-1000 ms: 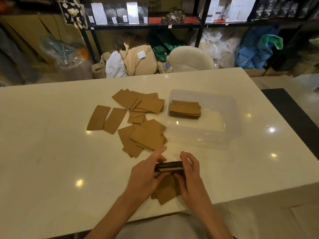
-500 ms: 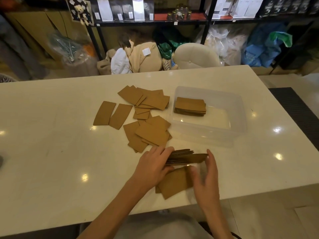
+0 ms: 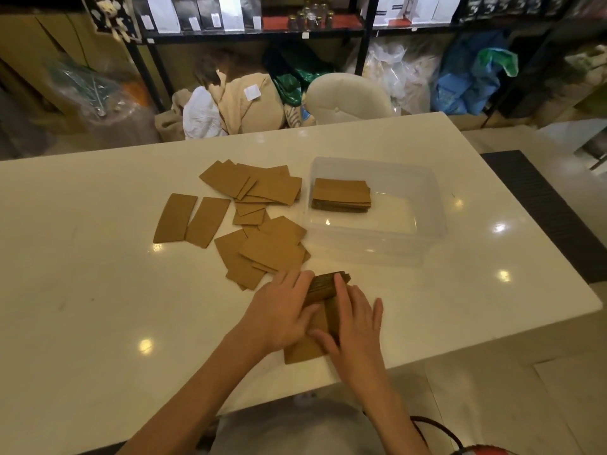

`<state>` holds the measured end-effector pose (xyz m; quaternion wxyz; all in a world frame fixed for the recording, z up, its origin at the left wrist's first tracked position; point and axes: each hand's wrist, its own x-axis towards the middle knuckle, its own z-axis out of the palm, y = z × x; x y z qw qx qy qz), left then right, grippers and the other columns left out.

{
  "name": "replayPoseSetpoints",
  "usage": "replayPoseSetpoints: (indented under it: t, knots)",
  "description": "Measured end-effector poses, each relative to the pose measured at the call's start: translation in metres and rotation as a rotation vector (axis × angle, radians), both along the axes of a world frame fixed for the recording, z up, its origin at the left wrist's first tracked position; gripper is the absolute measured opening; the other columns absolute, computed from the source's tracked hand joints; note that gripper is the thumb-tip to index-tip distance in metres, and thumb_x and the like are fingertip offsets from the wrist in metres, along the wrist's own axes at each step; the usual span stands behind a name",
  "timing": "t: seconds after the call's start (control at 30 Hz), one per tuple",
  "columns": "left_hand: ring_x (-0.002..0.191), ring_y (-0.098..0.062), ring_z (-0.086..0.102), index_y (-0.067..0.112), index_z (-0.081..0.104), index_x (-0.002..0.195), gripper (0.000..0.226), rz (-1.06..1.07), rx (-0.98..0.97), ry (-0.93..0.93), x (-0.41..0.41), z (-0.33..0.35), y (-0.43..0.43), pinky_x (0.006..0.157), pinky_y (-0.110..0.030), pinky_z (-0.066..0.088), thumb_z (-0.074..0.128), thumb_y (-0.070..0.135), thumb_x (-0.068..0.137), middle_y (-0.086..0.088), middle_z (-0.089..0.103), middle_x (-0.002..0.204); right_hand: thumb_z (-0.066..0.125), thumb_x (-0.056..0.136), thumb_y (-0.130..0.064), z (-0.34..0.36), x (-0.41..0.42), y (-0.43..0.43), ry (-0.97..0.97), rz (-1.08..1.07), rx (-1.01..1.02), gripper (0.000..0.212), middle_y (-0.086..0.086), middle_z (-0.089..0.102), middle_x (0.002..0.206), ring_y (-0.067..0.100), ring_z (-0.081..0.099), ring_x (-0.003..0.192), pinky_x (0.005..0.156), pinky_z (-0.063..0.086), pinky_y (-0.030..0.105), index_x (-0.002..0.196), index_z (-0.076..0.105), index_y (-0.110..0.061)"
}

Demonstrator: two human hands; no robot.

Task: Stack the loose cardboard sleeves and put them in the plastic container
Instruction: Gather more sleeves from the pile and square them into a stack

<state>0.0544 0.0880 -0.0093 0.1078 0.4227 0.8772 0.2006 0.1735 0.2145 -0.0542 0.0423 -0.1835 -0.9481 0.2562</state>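
Note:
A stack of brown cardboard sleeves (image 3: 325,285) stands on edge near the table's front edge. My left hand (image 3: 282,310) holds its left side, and my right hand (image 3: 356,323) grips its right side, index finger along the top and thumb round the near end. One flat sleeve (image 3: 300,354) lies under my hands. Several loose sleeves (image 3: 272,251) lie scattered mid-table, more (image 3: 262,188) behind them, and two (image 3: 190,221) lie side by side to the left. The clear plastic container (image 3: 438,205) sits to the right and holds another sleeve stack (image 3: 341,195).
The white table (image 3: 82,290) ends close in front of me and at the right, beside a dark mat (image 3: 542,208). Behind the table are a cream chair (image 3: 348,96), bags and sacks on the floor, and black shelving.
My right hand has closed in onto the stack, which now stands more upright and turned end-on to me. The view has shifted slightly.

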Motion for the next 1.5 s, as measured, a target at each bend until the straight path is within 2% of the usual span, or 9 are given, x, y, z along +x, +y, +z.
replayPoseSetpoints:
  t: [0.23, 0.47, 0.67, 0.87, 1.0, 1.1, 1.27, 1.37, 1.5]
  knots:
    - [0.118, -0.021, 0.042, 0.019, 0.022, 0.147, 0.096, -0.083, -0.179, 0.11, 0.029, -0.01, -0.008, 0.102, -0.037, 0.041, 0.053, 0.078, 0.077, 0.0, 0.04, 0.139, 0.042, 0.063, -0.096, -0.018, 0.02, 0.024, -0.104, 0.247, -0.003, 0.123, -0.02, -0.022, 0.159, 0.006, -0.023, 0.148, 0.115, -0.027, 0.033, 0.148, -0.027, -0.041]
    - [0.115, -0.023, 0.044, 0.017, 0.02, 0.147, 0.109, -0.156, -0.251, 0.129, 0.016, -0.004, -0.005, 0.095, -0.034, 0.043, 0.074, 0.069, 0.068, -0.003, 0.039, 0.138, 0.045, 0.069, -0.09, -0.012, 0.015, 0.028, 0.053, 0.186, 0.082, 0.105, -0.001, 0.039, 0.149, 0.021, 0.033, 0.136, 0.115, 0.02, 0.043, 0.153, 0.005, -0.043]
    - [0.116, -0.025, 0.044, 0.014, 0.018, 0.149, 0.103, -0.247, -0.339, 0.152, 0.012, -0.006, -0.006, 0.095, -0.036, 0.045, 0.075, 0.056, 0.075, -0.006, 0.038, 0.139, 0.04, 0.082, -0.081, -0.009, 0.01, 0.033, 0.168, 0.129, 0.124, 0.075, -0.004, 0.051, 0.134, 0.016, 0.045, 0.121, 0.103, 0.029, 0.034, 0.146, 0.03, -0.043]
    - [0.099, -0.018, 0.051, 0.018, 0.044, 0.139, 0.055, -0.23, -0.107, 0.071, -0.009, -0.005, -0.008, 0.077, -0.03, 0.047, 0.054, 0.034, 0.087, -0.003, 0.055, 0.118, 0.059, 0.082, -0.063, -0.001, -0.005, 0.016, 0.254, 0.03, -0.331, 0.052, -0.017, 0.022, 0.15, -0.003, 0.03, 0.133, 0.105, 0.042, 0.028, 0.129, 0.037, -0.057]
    - [0.093, -0.004, 0.055, 0.025, 0.056, 0.127, 0.04, -0.051, 0.144, -0.284, -0.026, -0.005, -0.011, 0.078, -0.019, 0.046, 0.067, 0.034, 0.089, 0.01, 0.061, 0.107, 0.063, 0.084, -0.05, 0.011, -0.028, 0.005, 0.353, -0.091, -0.627, 0.037, -0.014, 0.045, 0.132, 0.005, 0.047, 0.123, 0.106, 0.046, 0.039, 0.117, 0.046, -0.055]
    - [0.1, 0.002, 0.057, 0.025, 0.058, 0.121, 0.041, 0.186, 0.351, -0.305, -0.015, -0.017, -0.016, 0.088, -0.014, 0.047, 0.077, 0.023, 0.085, 0.01, 0.062, 0.111, 0.054, 0.093, -0.05, 0.014, -0.037, -0.005, 0.392, -0.217, -0.589, 0.019, -0.03, 0.051, 0.114, 0.0, 0.052, 0.114, 0.116, 0.032, 0.048, 0.112, 0.049, -0.051]
    - [0.117, 0.002, 0.048, 0.025, 0.053, 0.125, 0.045, 0.421, 0.709, -0.413, 0.022, -0.026, 0.01, 0.091, -0.008, 0.044, 0.068, 0.007, 0.088, 0.007, 0.043, 0.129, 0.049, 0.093, -0.053, 0.02, -0.044, -0.023, 0.369, -0.322, -0.771, 0.043, -0.022, 0.035, 0.132, -0.003, 0.046, 0.121, 0.095, 0.052, 0.024, 0.135, 0.037, -0.055]
    - [0.114, -0.013, 0.056, 0.015, 0.054, 0.128, 0.037, 0.576, 1.013, -0.483, 0.033, -0.021, 0.029, 0.087, -0.015, 0.05, 0.057, 0.027, 0.093, 0.0, 0.056, 0.124, 0.045, 0.095, -0.056, 0.028, -0.048, -0.021, 0.461, -0.446, -0.831, 0.042, -0.047, 0.038, 0.12, -0.016, 0.047, 0.115, 0.085, 0.052, 0.015, 0.136, 0.038, -0.057]
    - [0.1, -0.008, 0.067, 0.021, 0.056, 0.123, 0.021, 0.841, 1.101, -0.613, 0.028, -0.019, 0.043, 0.073, -0.013, 0.053, 0.053, 0.023, 0.102, 0.009, 0.07, 0.104, 0.057, 0.091, -0.047, 0.026, -0.045, -0.015, 0.494, -0.563, -0.894, 0.049, -0.035, 0.048, 0.12, -0.004, 0.056, 0.109, 0.077, 0.051, 0.005, 0.137, 0.041, -0.049]
